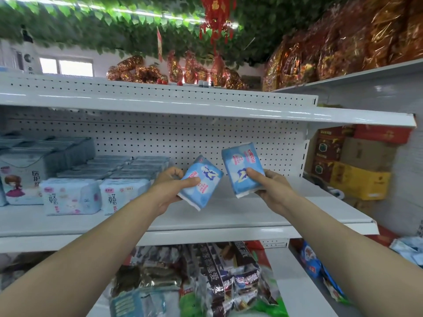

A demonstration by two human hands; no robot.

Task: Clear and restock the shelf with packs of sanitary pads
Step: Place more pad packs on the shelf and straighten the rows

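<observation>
As both tilt, left grip (168, 188) pinches left pack (202, 178) — right grip (273, 189), right pack (241, 165).

Green leaf garlands (128, 17) cover the ceiling, with a red ornament (217, 17) hanging among them. Gold foil bundles (343, 46) crowd the top right. Cartons (359, 181), brown, red and yellow, are stacked at the right. Snack bags (229, 282) lie heaped at the bottom. A window (66, 67) shows far left.

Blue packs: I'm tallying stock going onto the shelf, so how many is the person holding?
2. The left blue pack is in the left hand; the right blue pack is in the right hand. Both are over the shelf. None seem hidden.
</observation>
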